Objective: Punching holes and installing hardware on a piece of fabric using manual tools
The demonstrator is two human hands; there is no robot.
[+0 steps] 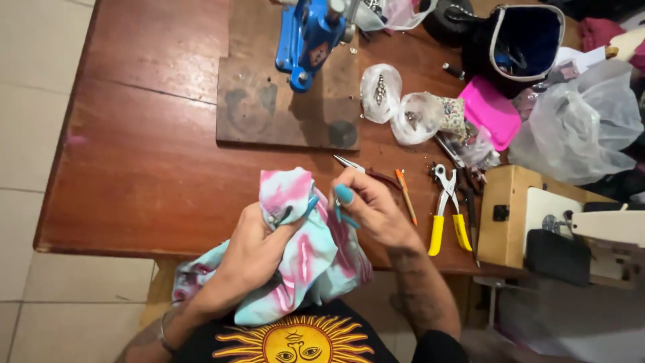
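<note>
Pink, white and turquoise tie-dyed cloth sits bunched at lower centre over the wooden counter edge, gripped by the left hand; the right hand pinches its upper fold, yellow-handled pliers just right.

A sewing workshop: blue press, pliers, sewing machine on table.
</note>
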